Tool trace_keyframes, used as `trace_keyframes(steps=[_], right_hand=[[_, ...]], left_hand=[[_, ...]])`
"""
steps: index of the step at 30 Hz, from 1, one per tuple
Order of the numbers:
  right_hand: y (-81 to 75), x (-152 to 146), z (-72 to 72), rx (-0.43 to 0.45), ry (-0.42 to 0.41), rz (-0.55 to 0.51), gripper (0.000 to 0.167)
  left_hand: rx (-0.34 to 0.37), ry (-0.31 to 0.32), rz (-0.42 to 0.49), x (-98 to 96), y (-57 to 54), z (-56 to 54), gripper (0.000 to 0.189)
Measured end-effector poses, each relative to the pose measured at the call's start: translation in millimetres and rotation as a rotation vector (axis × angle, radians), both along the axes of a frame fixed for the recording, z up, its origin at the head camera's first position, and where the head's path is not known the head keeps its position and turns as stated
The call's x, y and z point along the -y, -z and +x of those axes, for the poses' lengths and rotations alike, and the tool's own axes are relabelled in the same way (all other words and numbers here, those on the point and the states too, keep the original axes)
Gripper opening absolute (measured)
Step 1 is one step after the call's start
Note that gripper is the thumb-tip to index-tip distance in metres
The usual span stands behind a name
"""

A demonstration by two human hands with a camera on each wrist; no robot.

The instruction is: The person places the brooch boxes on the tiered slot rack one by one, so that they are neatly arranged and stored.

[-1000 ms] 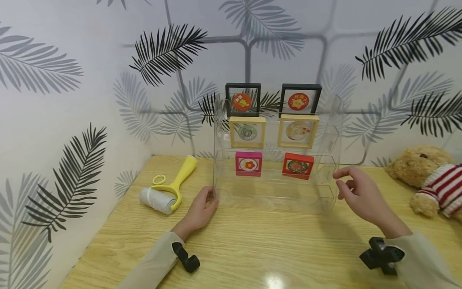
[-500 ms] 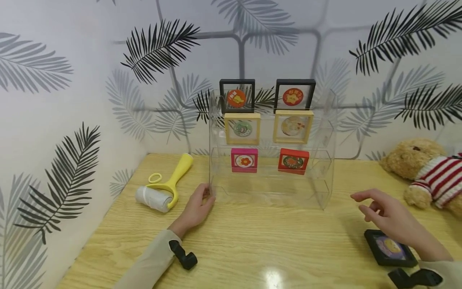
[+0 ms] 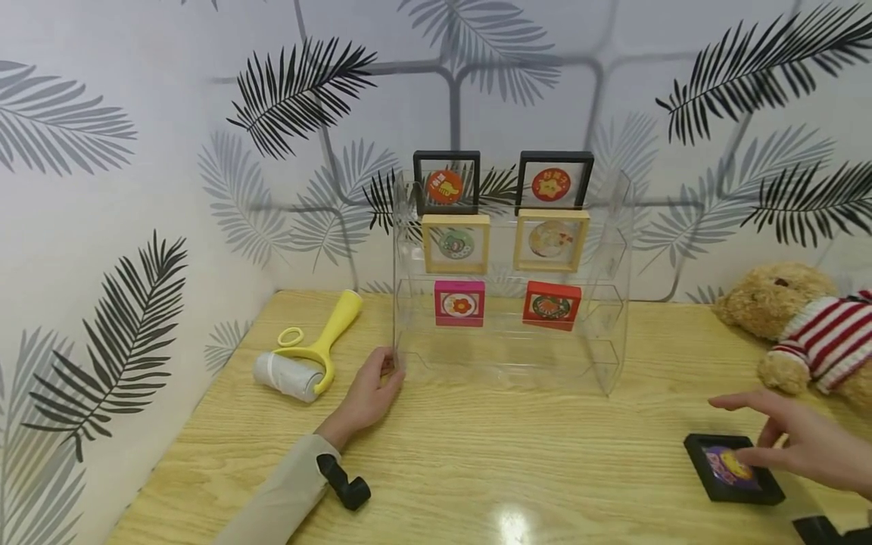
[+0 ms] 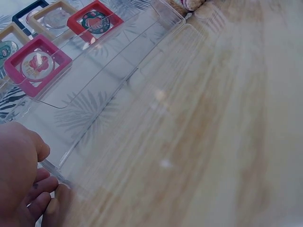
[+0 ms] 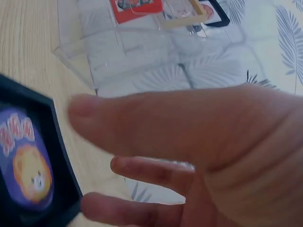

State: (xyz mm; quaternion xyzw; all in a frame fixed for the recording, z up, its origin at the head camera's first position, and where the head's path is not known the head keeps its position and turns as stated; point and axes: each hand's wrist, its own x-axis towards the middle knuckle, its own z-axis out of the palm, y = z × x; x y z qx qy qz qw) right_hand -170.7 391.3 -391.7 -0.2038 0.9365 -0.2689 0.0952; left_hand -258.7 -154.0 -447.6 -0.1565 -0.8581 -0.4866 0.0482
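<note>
A clear display stand [image 3: 507, 356] with stepped shelves stands upright by the wall. My left hand [image 3: 366, 393] holds its lower left edge, thumb in front and fingertips partly hidden at the side. On the shelves sit black frames [image 3: 446, 155], light wood-coloured frames [image 3: 455, 220], a pink frame [image 3: 459, 288] and a red frame [image 3: 552, 305], each with a round picture. My right hand [image 3: 797, 443] hovers at a black frame [image 3: 742, 496] lying flat on the table, its thumb overlapping the frame's purple and yellow picture. The right fingers are spread apart from the thumb, gripping nothing.
A yellow-handled lint roller [image 3: 289, 376] and a yellow ring [image 3: 291, 337] lie left of the stand on the wooden table [image 3: 436, 469]. At the right back lies a teddy bear [image 3: 770, 303] in a striped sweater. The patterned wall [image 3: 518, 98] rises close behind.
My right hand has moved away from the stand's right side, right and toward me, to the black frame on the table. The left hand stays at the stand; the view shifted slightly.
</note>
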Motion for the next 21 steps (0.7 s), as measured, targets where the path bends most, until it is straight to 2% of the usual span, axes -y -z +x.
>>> trace_keyframes(steps=[6,9,11,14,19,21], right_hand=[[16.2,-30,0.6,0.238,-0.212,-0.200,0.079],[22.7,-35,0.1,0.328,-0.238,-0.245,0.083],[24.4,-35,-0.5,0.350,-0.215,-0.221,0.083],[22.4,-32,-1.0,0.363,-0.130,-0.134,0.079],[18.1,-20,-1.0,0.298,-0.008,-0.011,0.078],[18.0,-14,-0.6,0.236,0.019,0.010,0.079]], left_hand=[[-0.002,0.002,0.005,0.2,1.3,-0.5,0.032],[-0.005,-0.002,0.003,0.3,1.4,-0.9,0.031],[-0.009,-0.003,-0.004,0.4,1.5,-0.9,0.031],[-0.021,0.002,-0.015,0.3,1.3,-0.7,0.032],[-0.033,0.013,-0.018,0.4,2.2,-0.8,0.032],[-0.032,0.010,-0.014,0.3,2.4,-0.4,0.031]])
